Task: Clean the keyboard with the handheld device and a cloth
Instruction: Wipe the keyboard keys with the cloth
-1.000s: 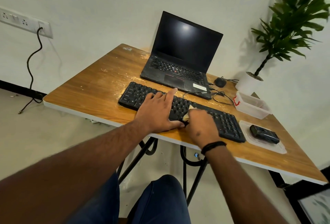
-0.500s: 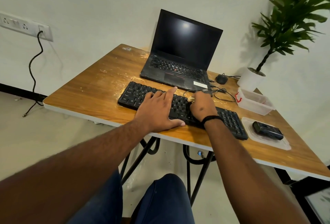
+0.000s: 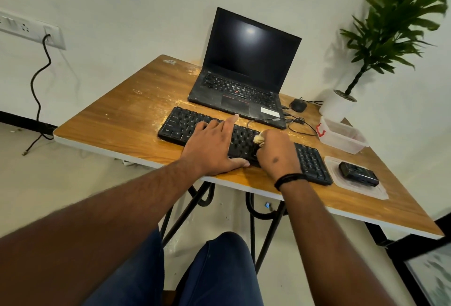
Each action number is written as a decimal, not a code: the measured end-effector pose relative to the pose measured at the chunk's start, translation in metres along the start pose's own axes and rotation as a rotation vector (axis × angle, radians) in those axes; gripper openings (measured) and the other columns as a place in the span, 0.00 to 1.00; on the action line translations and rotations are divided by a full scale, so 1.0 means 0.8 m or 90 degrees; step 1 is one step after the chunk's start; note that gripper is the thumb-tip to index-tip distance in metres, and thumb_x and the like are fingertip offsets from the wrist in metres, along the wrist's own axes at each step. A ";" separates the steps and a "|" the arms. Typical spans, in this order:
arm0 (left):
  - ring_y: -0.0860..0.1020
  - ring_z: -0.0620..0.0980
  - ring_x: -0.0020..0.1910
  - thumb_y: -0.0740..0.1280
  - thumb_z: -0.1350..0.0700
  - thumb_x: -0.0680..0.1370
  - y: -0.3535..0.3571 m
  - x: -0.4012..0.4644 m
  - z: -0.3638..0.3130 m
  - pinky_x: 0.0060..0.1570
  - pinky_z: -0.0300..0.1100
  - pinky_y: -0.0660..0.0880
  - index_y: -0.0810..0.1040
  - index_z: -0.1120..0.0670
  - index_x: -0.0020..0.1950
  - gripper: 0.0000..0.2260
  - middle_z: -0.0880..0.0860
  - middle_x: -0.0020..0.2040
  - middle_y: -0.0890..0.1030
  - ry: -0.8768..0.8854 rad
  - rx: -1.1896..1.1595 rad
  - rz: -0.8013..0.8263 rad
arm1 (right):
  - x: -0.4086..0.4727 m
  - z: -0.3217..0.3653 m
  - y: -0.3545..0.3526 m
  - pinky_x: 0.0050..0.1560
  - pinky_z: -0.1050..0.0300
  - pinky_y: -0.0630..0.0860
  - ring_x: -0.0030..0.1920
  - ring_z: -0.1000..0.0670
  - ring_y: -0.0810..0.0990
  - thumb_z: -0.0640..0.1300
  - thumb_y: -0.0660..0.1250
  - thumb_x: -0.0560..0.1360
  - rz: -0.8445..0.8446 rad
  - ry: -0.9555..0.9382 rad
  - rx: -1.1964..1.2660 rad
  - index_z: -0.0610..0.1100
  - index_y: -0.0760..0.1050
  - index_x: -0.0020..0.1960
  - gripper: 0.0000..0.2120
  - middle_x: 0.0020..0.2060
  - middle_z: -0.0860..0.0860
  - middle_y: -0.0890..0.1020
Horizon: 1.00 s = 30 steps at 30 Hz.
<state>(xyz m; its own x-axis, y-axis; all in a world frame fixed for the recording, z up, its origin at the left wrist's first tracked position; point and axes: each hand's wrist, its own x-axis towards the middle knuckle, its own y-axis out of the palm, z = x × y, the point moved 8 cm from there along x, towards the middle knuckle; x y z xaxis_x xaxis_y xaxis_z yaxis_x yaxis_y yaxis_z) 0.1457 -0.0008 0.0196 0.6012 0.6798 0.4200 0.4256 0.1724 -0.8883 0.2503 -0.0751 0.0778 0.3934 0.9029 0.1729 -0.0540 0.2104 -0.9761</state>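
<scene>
Gripping a bunched cloth (image 3: pixel 259 140), my right hand (image 3: pixel 278 153) is scrubbing keys while my flat, open-fingered left hand (image 3: pixel 214 149) is steadying the keyboard (image 3: pixel 310 161).

On the worktop (image 3: pixel 117 120): one keyboard (image 3: pixel 310 159); one laptop (image 3: pixel 244 66); one mouse (image 3: pixel 298 105); one tub (image 3: pixel 341 134); one plant (image 3: pixel 390 27); two hands (image 3: pixel 214 149).

Wooden table (image 3: pixel 102 125) on black legs — keyboard (image 3: pixel 310 159) under both hands, open laptop (image 3: pixel 244 73) beyond them, mouse (image 3: pixel 298 105), clear tub (image 3: pixel 341 134), black device (image 3: pixel 358 173) on a lid (image 3: pixel 366 189) right of the right hand.
</scene>
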 end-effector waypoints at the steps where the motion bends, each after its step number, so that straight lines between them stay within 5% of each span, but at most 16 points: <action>1: 0.72 0.54 0.68 0.60 0.24 0.69 -0.001 0.000 0.000 0.71 0.55 0.64 0.48 0.53 0.82 0.52 0.52 0.70 0.75 0.003 -0.005 -0.004 | -0.010 0.011 0.010 0.51 0.53 0.75 0.52 0.45 0.78 0.40 0.65 0.78 0.015 -0.013 -0.029 0.41 0.77 0.56 0.07 0.52 0.44 0.81; 8: 0.71 0.53 0.68 0.50 0.28 0.63 -0.004 -0.004 0.002 0.71 0.56 0.64 0.47 0.53 0.82 0.52 0.50 0.69 0.75 0.002 -0.021 0.005 | -0.047 0.035 0.023 0.51 0.53 0.74 0.53 0.44 0.78 0.35 0.62 0.77 0.004 -0.068 -0.034 0.41 0.77 0.55 0.09 0.53 0.43 0.80; 14: 0.71 0.53 0.66 0.57 0.33 0.69 -0.001 -0.003 0.002 0.71 0.55 0.64 0.45 0.54 0.82 0.48 0.51 0.69 0.75 0.016 -0.024 0.009 | -0.067 0.043 0.026 0.50 0.53 0.76 0.49 0.46 0.78 0.33 0.60 0.75 0.044 -0.154 0.007 0.45 0.78 0.55 0.15 0.51 0.47 0.80; 18: 0.72 0.53 0.67 0.59 0.22 0.68 -0.001 0.000 0.002 0.71 0.55 0.65 0.49 0.54 0.82 0.53 0.53 0.69 0.75 0.006 -0.016 -0.004 | -0.039 0.004 -0.003 0.58 0.53 0.77 0.53 0.48 0.79 0.33 0.62 0.77 -0.029 -0.064 0.120 0.44 0.78 0.62 0.16 0.54 0.46 0.81; 21: 0.71 0.53 0.69 0.59 0.20 0.68 0.000 0.001 0.002 0.72 0.56 0.64 0.49 0.53 0.82 0.54 0.53 0.71 0.74 0.002 0.000 -0.005 | 0.006 -0.027 -0.017 0.57 0.50 0.77 0.54 0.43 0.79 0.30 0.61 0.74 -0.096 0.002 0.114 0.40 0.80 0.58 0.16 0.53 0.42 0.82; 24: 0.72 0.53 0.68 0.60 0.20 0.68 -0.001 0.001 0.001 0.72 0.55 0.65 0.49 0.53 0.82 0.54 0.53 0.70 0.75 0.000 -0.001 -0.007 | 0.035 -0.024 0.001 0.52 0.50 0.78 0.51 0.41 0.80 0.31 0.62 0.74 -0.045 0.007 0.090 0.39 0.81 0.50 0.11 0.47 0.42 0.83; 30: 0.72 0.53 0.69 0.60 0.22 0.68 -0.001 0.001 0.002 0.71 0.55 0.65 0.49 0.53 0.82 0.53 0.52 0.70 0.75 -0.002 -0.003 -0.020 | 0.007 0.000 0.019 0.54 0.50 0.77 0.53 0.42 0.80 0.37 0.66 0.75 -0.018 -0.030 0.007 0.42 0.80 0.58 0.13 0.52 0.43 0.82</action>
<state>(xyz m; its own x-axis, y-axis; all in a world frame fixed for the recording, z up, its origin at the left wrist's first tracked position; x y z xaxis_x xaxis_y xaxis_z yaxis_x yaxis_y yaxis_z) 0.1444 0.0008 0.0205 0.5852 0.6764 0.4472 0.4480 0.1900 -0.8736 0.2516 -0.0671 0.0640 0.3506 0.9135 0.2065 -0.0532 0.2396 -0.9694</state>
